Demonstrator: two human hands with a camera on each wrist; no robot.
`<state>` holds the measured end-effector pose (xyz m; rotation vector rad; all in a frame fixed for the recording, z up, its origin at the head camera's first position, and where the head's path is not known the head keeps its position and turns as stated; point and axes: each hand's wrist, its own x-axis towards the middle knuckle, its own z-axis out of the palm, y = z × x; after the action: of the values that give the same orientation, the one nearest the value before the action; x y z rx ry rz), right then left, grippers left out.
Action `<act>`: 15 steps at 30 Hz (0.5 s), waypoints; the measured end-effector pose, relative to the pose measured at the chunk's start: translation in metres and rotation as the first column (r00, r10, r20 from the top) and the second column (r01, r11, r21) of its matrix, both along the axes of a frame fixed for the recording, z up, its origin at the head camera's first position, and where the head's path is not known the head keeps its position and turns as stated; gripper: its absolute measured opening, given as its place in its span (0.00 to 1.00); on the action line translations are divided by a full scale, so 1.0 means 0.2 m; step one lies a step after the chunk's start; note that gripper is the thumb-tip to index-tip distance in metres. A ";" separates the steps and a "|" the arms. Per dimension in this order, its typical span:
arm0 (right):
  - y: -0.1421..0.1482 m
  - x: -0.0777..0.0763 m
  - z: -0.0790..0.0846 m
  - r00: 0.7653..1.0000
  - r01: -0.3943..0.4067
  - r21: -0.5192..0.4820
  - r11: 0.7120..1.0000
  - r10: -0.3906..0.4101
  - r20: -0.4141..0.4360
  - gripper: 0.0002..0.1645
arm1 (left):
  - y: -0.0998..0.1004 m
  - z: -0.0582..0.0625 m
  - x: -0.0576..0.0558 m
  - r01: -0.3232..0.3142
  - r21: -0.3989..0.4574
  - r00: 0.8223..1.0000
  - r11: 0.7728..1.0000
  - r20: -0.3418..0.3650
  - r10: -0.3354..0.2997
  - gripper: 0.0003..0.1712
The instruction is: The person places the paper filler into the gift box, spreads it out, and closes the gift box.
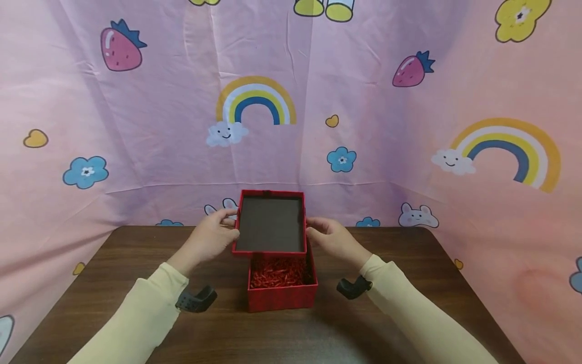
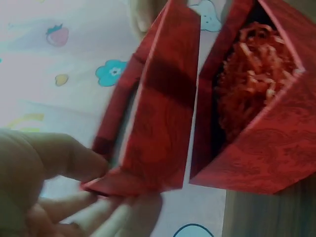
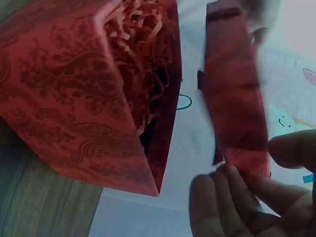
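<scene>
A square red box lid (image 1: pixel 272 222) is held up above the back of a red patterned box (image 1: pixel 282 299), its dark inner face toward the head view. My left hand (image 1: pixel 210 238) grips the lid's left side; in the left wrist view the thumb (image 2: pixel 74 155) lies on one face and the fingers on the other. On the lid's right side, my right hand (image 1: pixel 335 238) pinches the edge between thumb and fingers, also seen in the right wrist view. The box stands open on the table, with red shredded paper (image 1: pixel 279 272) inside. Both wrist views show a gap between lid and box.
The dark wooden table (image 1: pixel 218 333) carries the box near its middle. A pink and purple cloth (image 1: pixel 173 101) printed with rainbows, strawberries and flowers hangs behind and on both sides. A black band part (image 1: pixel 197 299) sticks out at the left wrist, another (image 1: pixel 353 288) at the right.
</scene>
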<state>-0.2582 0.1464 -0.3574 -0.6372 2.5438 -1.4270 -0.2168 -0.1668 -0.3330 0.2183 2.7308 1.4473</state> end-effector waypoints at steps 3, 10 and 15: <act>0.00 0.00 -0.01 0.998 0.024 0.034 0.999 -0.022 -0.064 0.30 | 0.02 -0.02 0.02 -0.003 0.007 0.998 1.000 -0.063 0.004 0.39; 0.03 0.04 0.02 0.992 0.093 -0.031 0.995 -0.095 -0.078 0.37 | 0.06 -0.06 0.06 0.070 0.153 0.991 0.986 -0.121 -0.052 0.41; 0.06 0.04 0.00 0.995 0.045 -0.124 0.991 -0.056 -0.080 0.35 | 0.10 -0.10 0.07 0.118 0.237 0.983 0.964 -0.165 -0.080 0.40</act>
<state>-0.2505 0.1575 -0.3578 -0.6689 2.5680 -1.6164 -0.2037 -0.1475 -0.3526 0.4891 2.6011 1.8085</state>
